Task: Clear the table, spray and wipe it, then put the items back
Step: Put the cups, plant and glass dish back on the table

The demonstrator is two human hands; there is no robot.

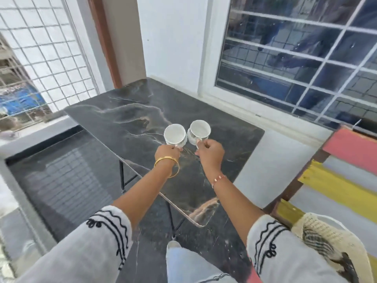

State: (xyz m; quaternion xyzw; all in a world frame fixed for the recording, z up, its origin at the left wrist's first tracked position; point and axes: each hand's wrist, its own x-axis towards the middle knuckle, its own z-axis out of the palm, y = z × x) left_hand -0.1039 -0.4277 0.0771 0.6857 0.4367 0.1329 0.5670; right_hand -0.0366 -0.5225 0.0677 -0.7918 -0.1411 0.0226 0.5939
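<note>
Two white cups stand side by side near the middle of a dark marble-patterned table (132,111). My left hand (167,153) grips the handle of the left cup (175,134). My right hand (211,153) grips the handle of the right cup (199,130). Both cups are upright and look empty inside. Whether they rest on the tabletop or hover just above it I cannot tell. Apart from the cups, the tabletop is bare and glossy.
A wall with a barred window (295,58) runs along the table's far right side. A wire mesh grille (40,54) and a low ledge stand to the left. A bench with coloured slats (336,180) holding a woven bag (330,242) sits at the right.
</note>
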